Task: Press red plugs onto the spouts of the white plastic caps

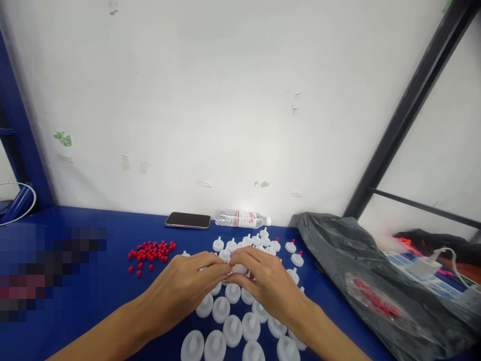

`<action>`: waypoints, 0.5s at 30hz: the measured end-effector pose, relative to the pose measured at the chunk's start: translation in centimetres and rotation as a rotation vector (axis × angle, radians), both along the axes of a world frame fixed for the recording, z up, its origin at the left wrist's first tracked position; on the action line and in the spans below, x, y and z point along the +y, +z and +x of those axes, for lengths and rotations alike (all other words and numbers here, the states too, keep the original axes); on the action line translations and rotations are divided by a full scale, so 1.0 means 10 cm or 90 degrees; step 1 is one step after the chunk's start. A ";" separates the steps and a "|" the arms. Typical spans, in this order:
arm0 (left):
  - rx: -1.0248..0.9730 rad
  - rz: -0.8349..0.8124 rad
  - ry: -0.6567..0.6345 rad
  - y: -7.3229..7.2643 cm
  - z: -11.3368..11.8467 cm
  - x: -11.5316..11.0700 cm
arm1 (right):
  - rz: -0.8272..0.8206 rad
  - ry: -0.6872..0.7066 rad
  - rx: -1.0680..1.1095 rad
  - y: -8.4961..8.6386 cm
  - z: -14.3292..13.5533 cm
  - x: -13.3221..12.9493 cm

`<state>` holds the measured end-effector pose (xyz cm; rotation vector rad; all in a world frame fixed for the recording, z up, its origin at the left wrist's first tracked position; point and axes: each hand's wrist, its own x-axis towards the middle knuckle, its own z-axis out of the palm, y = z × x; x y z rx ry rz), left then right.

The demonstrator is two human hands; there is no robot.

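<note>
My left hand (195, 281) and my right hand (263, 278) meet above the middle of the table. Their fingers close from both sides on a white plastic nozzle cap (239, 267), partly hidden by the fingers. Around and under my hands stand several more white nozzle caps (221, 309), round at the base with a thin spout on top. A few at the right carry red tips, such as the nozzle cap (290, 246) near the black bag. Left of my left hand lies a loose spread of small red tips (152, 250).
A phone (188, 220) and a clear bottle (242, 218) lie along the wall on the blue table (93, 311). A black plastic bag (338, 250) covers the right side, with a clear packet of red pieces (376, 298) on it. A white charger (424, 265) sits further right.
</note>
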<state>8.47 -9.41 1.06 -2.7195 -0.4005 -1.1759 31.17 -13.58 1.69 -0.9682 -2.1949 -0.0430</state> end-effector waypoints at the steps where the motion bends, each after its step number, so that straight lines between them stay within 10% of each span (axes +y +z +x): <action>1: 0.002 0.019 0.006 0.00 0.00 -0.01 | -0.001 0.006 0.008 0.00 -0.01 0.00; 7: -0.025 -0.027 -0.002 -0.02 -0.02 0.03 | -0.017 -0.003 -0.023 0.02 -0.03 -0.05; 15: -0.099 -0.546 -0.037 0.17 0.04 -0.07 | 0.161 -0.040 -0.057 0.02 -0.01 -0.04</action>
